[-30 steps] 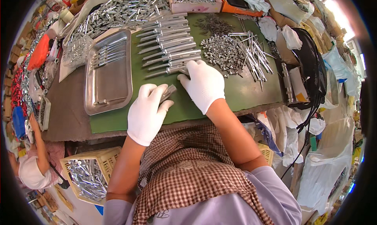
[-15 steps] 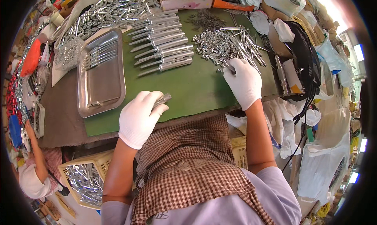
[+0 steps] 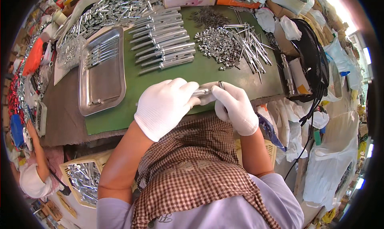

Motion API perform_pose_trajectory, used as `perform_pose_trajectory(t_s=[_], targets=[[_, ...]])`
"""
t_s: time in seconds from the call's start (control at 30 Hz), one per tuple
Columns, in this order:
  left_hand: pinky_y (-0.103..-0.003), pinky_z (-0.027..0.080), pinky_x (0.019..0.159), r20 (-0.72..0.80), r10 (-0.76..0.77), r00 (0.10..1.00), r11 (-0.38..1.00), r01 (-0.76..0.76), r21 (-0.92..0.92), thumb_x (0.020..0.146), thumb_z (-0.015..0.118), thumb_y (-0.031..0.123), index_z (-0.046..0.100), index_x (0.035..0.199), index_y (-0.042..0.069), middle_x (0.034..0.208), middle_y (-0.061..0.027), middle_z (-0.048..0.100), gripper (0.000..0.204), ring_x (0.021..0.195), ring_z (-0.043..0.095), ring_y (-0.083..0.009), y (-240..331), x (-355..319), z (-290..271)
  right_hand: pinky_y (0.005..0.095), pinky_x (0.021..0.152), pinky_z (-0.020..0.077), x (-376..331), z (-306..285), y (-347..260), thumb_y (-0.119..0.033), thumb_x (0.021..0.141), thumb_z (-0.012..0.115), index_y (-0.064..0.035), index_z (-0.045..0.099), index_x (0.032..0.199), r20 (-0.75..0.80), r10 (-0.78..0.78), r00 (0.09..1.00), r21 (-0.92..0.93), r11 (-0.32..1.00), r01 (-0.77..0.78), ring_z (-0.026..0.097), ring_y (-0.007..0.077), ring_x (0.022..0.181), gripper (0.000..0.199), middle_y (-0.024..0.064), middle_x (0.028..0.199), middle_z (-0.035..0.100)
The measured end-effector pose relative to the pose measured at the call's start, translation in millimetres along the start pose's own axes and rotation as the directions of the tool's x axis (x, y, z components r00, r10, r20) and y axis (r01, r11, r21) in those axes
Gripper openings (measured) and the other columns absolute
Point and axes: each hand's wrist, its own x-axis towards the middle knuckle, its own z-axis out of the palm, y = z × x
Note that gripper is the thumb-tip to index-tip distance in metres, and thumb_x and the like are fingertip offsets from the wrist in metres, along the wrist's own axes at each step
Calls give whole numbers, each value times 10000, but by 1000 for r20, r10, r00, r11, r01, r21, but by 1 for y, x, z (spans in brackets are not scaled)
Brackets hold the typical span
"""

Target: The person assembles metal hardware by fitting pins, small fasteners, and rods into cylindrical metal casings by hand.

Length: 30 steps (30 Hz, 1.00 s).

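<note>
Head view: white-gloved left hand [image 3: 165, 105] and right hand [image 3: 234, 105] both grasp a slim silver metal rod [image 3: 203, 92] over the green mat's [image 3: 120, 119] near edge; a slip risks dropping it off the mat.

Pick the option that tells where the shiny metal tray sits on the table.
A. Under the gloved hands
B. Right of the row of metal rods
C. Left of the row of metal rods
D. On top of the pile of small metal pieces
C: the shiny rectangular metal tray lies on the green mat's left edge, left of the row of silver metal rods.
</note>
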Motion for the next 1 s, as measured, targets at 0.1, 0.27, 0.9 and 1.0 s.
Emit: perform_pose_trajectory(t_s=[0.1, 0.27, 0.9, 1.0], targets=[[-375, 514, 667, -21, -6, 1000, 996, 5, -85, 830, 732, 270, 675, 1069, 116, 817, -68, 623, 290, 757, 641, -274, -5, -3, 4, 205, 471, 374, 2, 1, 1, -190, 1009, 526, 19, 660, 1133, -4, 34, 999, 35, 999, -33, 463, 41, 504, 278, 46, 826, 695], [-362, 515, 642, -14, -67, 998, 987, 64, -149, 827, 737, 237, 687, 1144, 159, 793, -59, 620, 330, 714, 635, -266, -5, -5, 8, 230, 557, 423, 7, -7, 12, -164, 955, 611, 7, 658, 976, -132, -45, 990, -255, 967, 10, 496, 50, 574, 179, 30, 784, 681], [-378, 496, 546, 64, -107, 992, 994, 107, 7, 860, 665, 163, 674, 1042, 237, 708, -56, 537, 197, 600, 605, -260, 11, 0, 21, 294, 683, 460, 17, -35, 24, -31, 849, 672, -7, 685, 939, -184, -595, 782, -691, 644, 328, 537, 151, 708, 94, 37, 845, 598], [-377, 494, 527, 58, -119, 991, 992, 115, 58, 864, 661, 174, 661, 1021, 239, 735, -51, 528, 170, 587, 603, -250, 20, 2, 32, 309, 705, 488, 35, -50, 26, -76, 849, 702, -37, 696, 974, -218, -626, 749, -823, 530, 203, 600, 218, 734, 130, 94, 935, 631]])
